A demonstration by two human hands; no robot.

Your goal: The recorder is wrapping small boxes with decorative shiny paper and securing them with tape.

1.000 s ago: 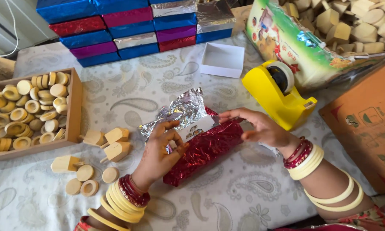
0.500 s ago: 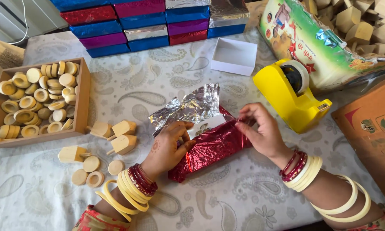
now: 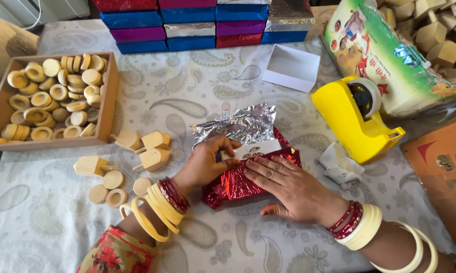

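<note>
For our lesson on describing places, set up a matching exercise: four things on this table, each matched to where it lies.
Things:
1. yellow tape dispenser
2. wooden tray of rings
3. red foil parcel
4. open white box

Places:
a. under both hands
b. at the left edge
c. right of the parcel
d. before the stacked boxes

Pairs: 1-c, 2-b, 3-a, 4-d

Paisley-clothed table (image 3: 187, 101), wooden tray (image 3: 109, 96), yellow tape dispenser (image 3: 349, 124), white box (image 3: 292, 67), red foil parcel (image 3: 238, 184)
</note>
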